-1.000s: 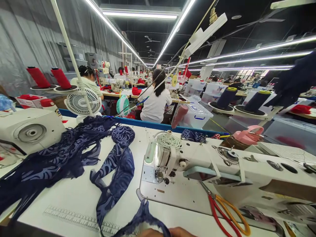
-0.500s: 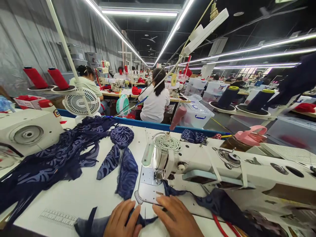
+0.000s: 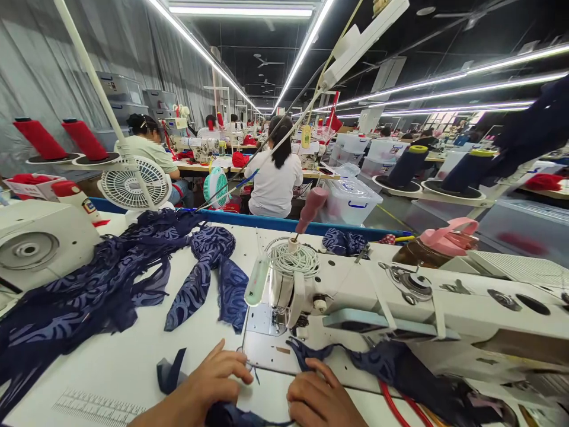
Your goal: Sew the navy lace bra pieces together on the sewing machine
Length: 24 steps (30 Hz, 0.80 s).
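My left hand is at the front of the sewing machine's bed, its fingers apart, the fingertips close to the edge of the metal plate. A dark navy fabric piece lies low between my hands, partly cut off by the frame's bottom. My right hand is curled at the end of that piece, its fingertips bent in and its thumb hidden. Just beyond its index finger, a navy patterned strip runs right across the machine bed. The needle area is a little farther off, above both hands.
Navy patterned cup-shaped pieces lie left of the machine head, beside a heap of navy fabric strips. A small scrap lies by a printed ruler. A pink-handled screwdriver stands on the machine. Co-workers sit ahead.
My hands have moved apart; the left has opened and lifted off the fabric. The fabric between them sits lower in view. The view has shifted slightly to the right.
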{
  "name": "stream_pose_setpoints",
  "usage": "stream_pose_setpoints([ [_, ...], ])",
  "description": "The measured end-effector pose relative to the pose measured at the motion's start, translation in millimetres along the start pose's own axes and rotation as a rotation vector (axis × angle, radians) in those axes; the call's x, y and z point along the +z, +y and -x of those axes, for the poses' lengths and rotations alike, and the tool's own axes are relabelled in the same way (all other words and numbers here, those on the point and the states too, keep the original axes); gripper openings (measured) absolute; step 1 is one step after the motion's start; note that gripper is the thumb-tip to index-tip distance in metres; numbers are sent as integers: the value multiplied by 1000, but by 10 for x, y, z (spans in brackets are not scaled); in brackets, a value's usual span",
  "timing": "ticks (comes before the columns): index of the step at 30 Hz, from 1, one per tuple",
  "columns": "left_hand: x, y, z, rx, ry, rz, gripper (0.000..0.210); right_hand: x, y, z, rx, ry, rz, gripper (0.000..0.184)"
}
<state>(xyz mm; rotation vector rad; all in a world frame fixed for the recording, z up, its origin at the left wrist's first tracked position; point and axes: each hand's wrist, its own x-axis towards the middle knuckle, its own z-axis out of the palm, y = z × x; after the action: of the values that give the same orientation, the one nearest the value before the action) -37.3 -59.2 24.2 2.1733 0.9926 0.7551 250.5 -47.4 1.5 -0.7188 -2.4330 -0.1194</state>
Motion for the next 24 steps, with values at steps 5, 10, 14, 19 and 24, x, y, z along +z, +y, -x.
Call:
stream_pose_setpoints([
  [5,-50,-18,-151,-434,106,224,10,-9,-85,-164,98,137,234,35],
  [10,-99,-6,-428,-569,116,443,27,512,-414,-223,-7,262,131,23],
  [14,-51,-69,-396,-537,121,504,46,499,-487,-197,0,114,79,28],
  [19,93,-110,-347,-433,-33,567,68,124,-197,-276,162,12,26,38],
  [24,232,-179,-424,-127,246,-285,60,94,-57,-211,263,-46,-91,34],
])
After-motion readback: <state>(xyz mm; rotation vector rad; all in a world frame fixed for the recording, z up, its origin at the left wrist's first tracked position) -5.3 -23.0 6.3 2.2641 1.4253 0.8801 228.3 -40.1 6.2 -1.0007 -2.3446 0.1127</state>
